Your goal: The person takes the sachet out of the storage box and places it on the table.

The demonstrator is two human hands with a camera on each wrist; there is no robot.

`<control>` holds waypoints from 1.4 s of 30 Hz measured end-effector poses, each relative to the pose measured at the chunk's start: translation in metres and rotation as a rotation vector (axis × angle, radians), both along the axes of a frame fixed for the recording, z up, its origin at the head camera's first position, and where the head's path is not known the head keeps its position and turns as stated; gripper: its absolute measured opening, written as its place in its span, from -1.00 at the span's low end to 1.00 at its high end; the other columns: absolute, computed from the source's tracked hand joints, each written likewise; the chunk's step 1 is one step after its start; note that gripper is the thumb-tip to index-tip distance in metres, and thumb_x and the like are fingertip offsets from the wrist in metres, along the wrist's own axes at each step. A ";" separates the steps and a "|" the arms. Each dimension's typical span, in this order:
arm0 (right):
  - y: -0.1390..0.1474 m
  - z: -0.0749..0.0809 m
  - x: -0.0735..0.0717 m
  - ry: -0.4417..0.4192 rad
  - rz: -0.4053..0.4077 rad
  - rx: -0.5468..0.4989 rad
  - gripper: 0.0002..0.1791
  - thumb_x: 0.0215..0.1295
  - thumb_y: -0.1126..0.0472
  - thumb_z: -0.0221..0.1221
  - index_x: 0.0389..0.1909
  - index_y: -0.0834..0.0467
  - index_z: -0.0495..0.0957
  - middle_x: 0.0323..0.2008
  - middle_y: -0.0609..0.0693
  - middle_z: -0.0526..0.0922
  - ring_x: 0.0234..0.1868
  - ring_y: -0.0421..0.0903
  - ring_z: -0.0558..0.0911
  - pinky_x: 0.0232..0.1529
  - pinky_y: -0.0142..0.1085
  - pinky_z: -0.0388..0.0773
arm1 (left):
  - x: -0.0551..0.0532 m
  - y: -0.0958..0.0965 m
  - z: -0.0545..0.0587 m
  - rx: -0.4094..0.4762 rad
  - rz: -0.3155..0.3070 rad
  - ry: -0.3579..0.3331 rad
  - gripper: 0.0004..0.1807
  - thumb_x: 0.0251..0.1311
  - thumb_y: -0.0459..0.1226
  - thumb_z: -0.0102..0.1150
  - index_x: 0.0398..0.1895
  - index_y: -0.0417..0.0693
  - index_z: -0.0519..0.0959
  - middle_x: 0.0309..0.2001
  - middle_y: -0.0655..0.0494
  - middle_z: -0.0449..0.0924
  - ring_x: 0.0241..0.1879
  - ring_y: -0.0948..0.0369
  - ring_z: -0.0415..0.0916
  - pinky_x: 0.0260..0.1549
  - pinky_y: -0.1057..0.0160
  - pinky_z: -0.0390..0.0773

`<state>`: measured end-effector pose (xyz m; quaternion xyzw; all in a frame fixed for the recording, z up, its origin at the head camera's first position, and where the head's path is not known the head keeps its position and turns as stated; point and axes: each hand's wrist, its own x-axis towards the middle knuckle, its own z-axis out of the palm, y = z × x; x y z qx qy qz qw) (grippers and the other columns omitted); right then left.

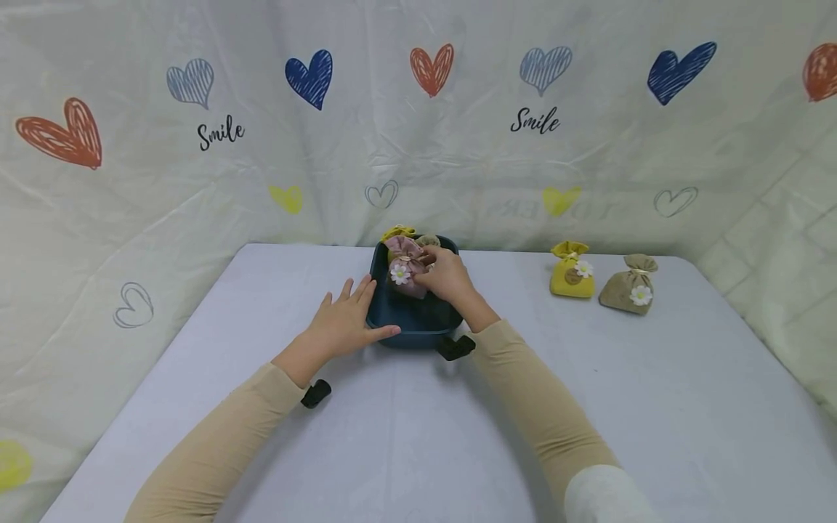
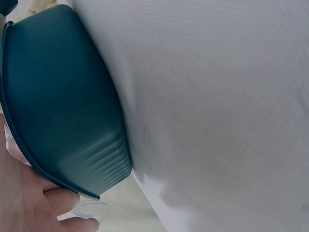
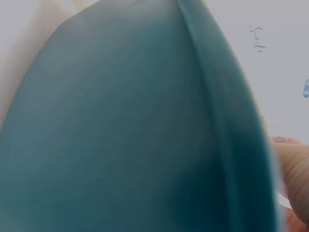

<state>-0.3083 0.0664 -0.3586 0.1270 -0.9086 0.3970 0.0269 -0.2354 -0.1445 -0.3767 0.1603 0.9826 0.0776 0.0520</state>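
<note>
A dark teal plastic basin (image 1: 418, 337) stands near the back of the table. Inside it, toward the far end, is a pink drawstring pouch (image 1: 407, 266) with a white flower, and my right hand (image 1: 450, 277) pinches it from the right side. Behind the pink one, the tops of a yellow pouch (image 1: 397, 232) and a grey-brown pouch (image 1: 428, 240) show; the rest of them is hidden. My left hand (image 1: 341, 325) lies with fingers spread along the basin's left rim. In the left wrist view, fingers (image 2: 60, 200) touch the outer rim of the basin (image 2: 63, 96).
To the right on the white table (image 1: 654, 407) stand a yellow pouch (image 1: 572, 280) and a grey-brown pouch (image 1: 624, 294), each with a white flower. A white curtain (image 1: 458, 160) printed with hearts hangs just behind the table.
</note>
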 end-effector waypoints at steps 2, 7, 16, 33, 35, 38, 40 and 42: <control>0.001 0.002 0.001 -0.007 0.004 0.005 -0.54 0.23 0.31 0.33 0.18 0.24 0.60 0.08 0.19 0.70 -0.04 0.09 0.63 -0.02 -0.05 0.58 | 0.000 0.000 0.000 0.000 -0.001 0.002 0.20 0.27 0.46 -0.02 0.67 -0.16 -0.10 0.65 -0.10 -0.17 0.59 -0.19 -0.23 0.42 -0.38 -0.07; 0.004 0.006 0.004 -0.019 0.023 0.011 -0.49 0.25 0.31 0.33 0.24 0.24 0.57 0.11 0.19 0.68 0.00 0.10 0.64 0.00 -0.05 0.58 | 0.000 -0.001 -0.001 -0.004 -0.001 0.004 0.20 0.27 0.46 -0.03 0.67 -0.14 -0.11 0.65 -0.09 -0.18 0.59 -0.19 -0.23 0.42 -0.38 -0.06; 0.012 0.013 0.011 -0.012 0.059 0.023 -0.40 0.26 0.30 0.31 0.34 0.25 0.50 0.14 0.20 0.66 -0.04 0.09 0.60 -0.12 -0.11 0.53 | 0.001 -0.001 0.000 -0.002 -0.001 0.003 0.20 0.27 0.47 -0.03 0.67 -0.14 -0.10 0.65 -0.09 -0.19 0.59 -0.19 -0.23 0.42 -0.38 -0.07; 0.020 0.023 0.023 0.012 0.116 0.020 -0.50 0.30 0.29 0.35 0.25 0.24 0.55 0.14 0.20 0.66 -0.01 0.10 0.67 -0.09 -0.09 0.61 | 0.000 -0.001 -0.001 0.000 -0.007 0.013 0.20 0.26 0.46 -0.02 0.67 -0.16 -0.10 0.65 -0.09 -0.18 0.59 -0.19 -0.22 0.41 -0.38 -0.05; 0.022 0.025 0.024 0.010 0.120 0.025 -0.48 0.30 0.28 0.35 0.27 0.25 0.54 0.14 0.20 0.66 0.01 0.11 0.66 -0.08 -0.08 0.61 | -0.001 -0.001 -0.001 -0.001 -0.006 0.011 0.20 0.27 0.46 -0.03 0.67 -0.16 -0.10 0.65 -0.09 -0.18 0.59 -0.19 -0.22 0.41 -0.38 -0.05; 0.025 0.027 0.026 0.011 0.128 0.029 -0.47 0.29 0.28 0.35 0.28 0.26 0.54 0.14 0.20 0.66 0.01 0.11 0.66 -0.06 -0.06 0.61 | -0.001 -0.001 -0.002 -0.002 -0.003 0.008 0.20 0.27 0.46 -0.02 0.67 -0.15 -0.11 0.65 -0.09 -0.18 0.59 -0.19 -0.22 0.42 -0.38 -0.06; 0.028 0.029 0.027 0.013 0.136 0.022 -0.49 0.29 0.29 0.35 0.25 0.28 0.55 0.13 0.22 0.66 0.02 0.12 0.66 -0.02 -0.04 0.61 | -0.001 -0.001 -0.002 0.000 -0.001 0.005 0.20 0.27 0.46 -0.02 0.67 -0.15 -0.11 0.65 -0.10 -0.18 0.59 -0.19 -0.23 0.42 -0.38 -0.06; 0.030 0.030 0.027 0.015 0.142 0.014 -0.50 0.29 0.30 0.35 0.24 0.29 0.55 0.13 0.24 0.66 0.04 0.14 0.66 0.02 -0.03 0.61 | -0.001 0.000 -0.002 0.002 0.001 0.002 0.20 0.27 0.45 -0.02 0.67 -0.16 -0.10 0.65 -0.10 -0.18 0.59 -0.19 -0.23 0.42 -0.38 -0.07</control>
